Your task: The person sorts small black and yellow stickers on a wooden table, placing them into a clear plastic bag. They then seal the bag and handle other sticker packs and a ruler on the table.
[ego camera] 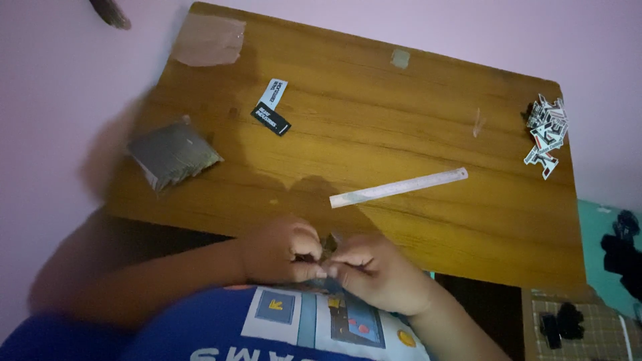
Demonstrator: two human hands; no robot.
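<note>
Fingertips of left hand (279, 251) and right hand (371, 269) pinch a small dark piece (329, 243) — wedged between them.

Bare forearms, blue shirt (200, 334) with pale printed panel of small coloured pictures

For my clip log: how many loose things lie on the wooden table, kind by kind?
Ruler: 1
Grey stack of sheets: 1
Black-and-white tag: 1
Heap of printed cut-outs: 1, pieces too small to count
Tape patches: 2
Total: 6
Not counted: the small item pinched between the left hand and the right hand.
</note>
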